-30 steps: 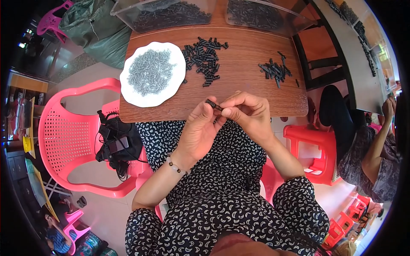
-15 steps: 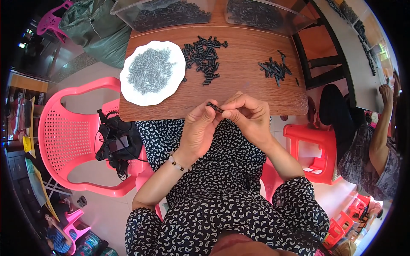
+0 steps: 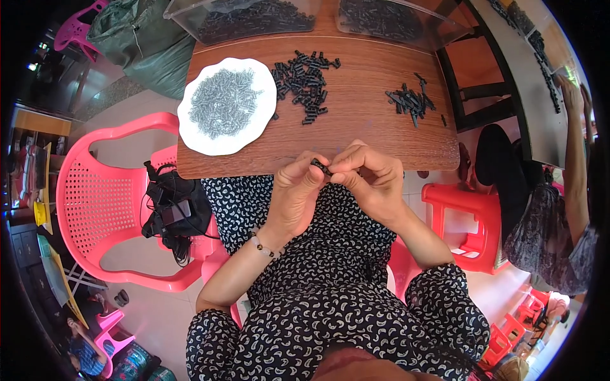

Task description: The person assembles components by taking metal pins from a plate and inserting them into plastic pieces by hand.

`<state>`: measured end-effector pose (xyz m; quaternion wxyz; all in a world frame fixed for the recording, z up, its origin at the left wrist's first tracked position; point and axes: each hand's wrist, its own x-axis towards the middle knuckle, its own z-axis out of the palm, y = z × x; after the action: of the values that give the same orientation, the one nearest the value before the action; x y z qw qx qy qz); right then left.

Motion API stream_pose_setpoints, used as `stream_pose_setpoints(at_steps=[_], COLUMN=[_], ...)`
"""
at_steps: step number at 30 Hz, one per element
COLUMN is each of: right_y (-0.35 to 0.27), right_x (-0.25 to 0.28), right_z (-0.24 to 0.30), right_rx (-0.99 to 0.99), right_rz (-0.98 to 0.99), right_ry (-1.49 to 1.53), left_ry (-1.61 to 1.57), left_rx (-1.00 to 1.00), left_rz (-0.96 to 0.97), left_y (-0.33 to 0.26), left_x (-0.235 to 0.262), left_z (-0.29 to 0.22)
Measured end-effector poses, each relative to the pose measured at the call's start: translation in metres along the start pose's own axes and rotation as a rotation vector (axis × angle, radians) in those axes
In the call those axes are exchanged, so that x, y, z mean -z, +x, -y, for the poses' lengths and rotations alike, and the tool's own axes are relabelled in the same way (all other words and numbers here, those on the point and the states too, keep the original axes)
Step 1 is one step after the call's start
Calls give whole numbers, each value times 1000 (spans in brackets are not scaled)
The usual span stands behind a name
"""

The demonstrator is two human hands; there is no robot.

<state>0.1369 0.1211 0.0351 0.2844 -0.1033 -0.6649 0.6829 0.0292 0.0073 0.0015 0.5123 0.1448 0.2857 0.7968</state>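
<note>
Just past the table's near edge, my left hand pinches a small black plastic piece between thumb and fingertips. The fingertips of my right hand close on the other end of the same piece, partly hiding it. Beyond my hands on the brown table lies a pile of short black tubular parts. Farther right is a smaller heap of slim black pieces. At the left, a white scalloped plate carries many small springs, silvery grey in look.
Two clear plastic bins of black parts stand at the table's far edge. A pink chair on the left bears a black bag with cables. On the right are a red stool and another person at a side table.
My hands stay pinched together on the black piece, which has tilted slightly; my right fingers have shifted a little. At the right, the other person's arm has reached farther forward.
</note>
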Motion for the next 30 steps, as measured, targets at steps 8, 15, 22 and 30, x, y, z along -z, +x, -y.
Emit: stream_pose_setpoints(at_steps=[8,15,22,30], right_y=[-1,-2,20,17], right_x=[-1,6,15,18], right_z=[-2,0,9,0], right_rx=[73,40,426,381], right_rz=[-17,67,253,365], right_ry=[-154,-145,-610,-416], left_ry=[8,-50,-105,-72], left_rx=[41,37,103,138], left_rz=[-41,-11,111,65], left_y=[-6,-7,-6,-7], left_x=[4,0,-3,0], left_z=[5,3,4,12])
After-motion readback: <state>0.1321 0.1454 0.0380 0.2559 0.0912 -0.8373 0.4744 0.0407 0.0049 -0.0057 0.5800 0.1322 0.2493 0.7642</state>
